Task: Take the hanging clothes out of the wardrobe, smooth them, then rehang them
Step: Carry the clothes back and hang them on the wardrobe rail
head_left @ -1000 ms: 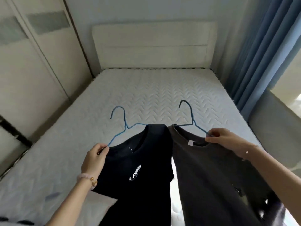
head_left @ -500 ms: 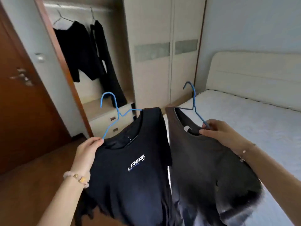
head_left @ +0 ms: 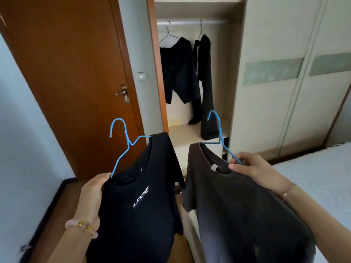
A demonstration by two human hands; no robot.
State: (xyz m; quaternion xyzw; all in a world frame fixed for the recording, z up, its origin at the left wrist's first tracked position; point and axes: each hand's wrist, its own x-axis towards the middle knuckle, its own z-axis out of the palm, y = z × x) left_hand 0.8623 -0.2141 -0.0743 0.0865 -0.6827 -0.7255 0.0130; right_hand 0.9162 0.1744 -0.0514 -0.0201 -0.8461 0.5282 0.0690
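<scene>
My left hand (head_left: 93, 194) grips the shoulder of a black T-shirt (head_left: 140, 211) with a white logo, hung on a blue wire hanger (head_left: 124, 143). My right hand (head_left: 252, 168) pinches the arm of a second blue hanger (head_left: 220, 137) that carries a dark grey T-shirt (head_left: 237, 209). Both shirts hang side by side in front of me. Straight ahead is the open wardrobe (head_left: 191, 76). On its rail (head_left: 190, 22) hang black shorts (head_left: 178, 71) and black trousers (head_left: 206, 86) on grey hangers.
A brown wooden door (head_left: 72, 73) with a metal handle stands left of the wardrobe. Cream sliding wardrobe doors (head_left: 296, 73) fill the right. The bed's white mattress (head_left: 313, 171) lies at the right edge. Wooden floor (head_left: 55, 215) runs below on the left.
My view has swung left from the bed to the open wardrobe and door. Both hands keep their hold on the hangers and shirts, now facing the wardrobe.
</scene>
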